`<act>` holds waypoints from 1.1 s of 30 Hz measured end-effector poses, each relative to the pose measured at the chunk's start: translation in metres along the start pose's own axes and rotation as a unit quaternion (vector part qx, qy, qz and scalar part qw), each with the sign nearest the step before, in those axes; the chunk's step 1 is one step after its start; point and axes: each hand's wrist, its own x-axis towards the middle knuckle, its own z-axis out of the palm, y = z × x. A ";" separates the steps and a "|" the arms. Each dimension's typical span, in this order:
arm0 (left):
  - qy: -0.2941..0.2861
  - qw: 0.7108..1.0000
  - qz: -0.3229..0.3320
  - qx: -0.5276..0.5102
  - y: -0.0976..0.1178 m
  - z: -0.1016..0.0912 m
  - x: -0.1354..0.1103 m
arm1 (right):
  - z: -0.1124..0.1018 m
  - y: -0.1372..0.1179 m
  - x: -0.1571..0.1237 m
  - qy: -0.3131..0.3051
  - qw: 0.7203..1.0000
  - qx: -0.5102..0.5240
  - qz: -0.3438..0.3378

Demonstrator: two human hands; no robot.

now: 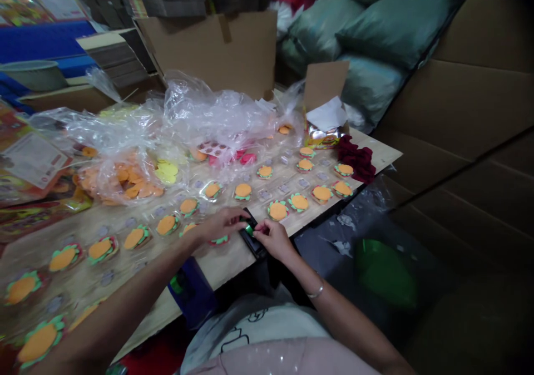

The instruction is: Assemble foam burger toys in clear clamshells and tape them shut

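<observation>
My left hand [221,223] and my right hand [273,237] meet at the near edge of a wooden board [225,266]. Both pinch a small green piece [249,229] held over a black device [251,236] that lies at the board's edge. Rows of orange foam cut-outs with green leafy rims [277,211] lie across the board, some in small clear wrappers. One such cut-out [219,240] lies under my left hand.
Crumpled clear plastic bags [187,124] with orange and yellow pieces sit at the back of the board. Dark red pieces [354,155] lie at its right end. Cardboard boxes [217,47], grey-green sacks [375,24] and a green bowl [386,272] on the floor surround the board.
</observation>
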 end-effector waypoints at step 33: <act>0.273 0.925 -0.165 0.207 0.072 0.090 -0.011 | -0.026 0.033 -0.079 0.001 0.985 0.152 0.087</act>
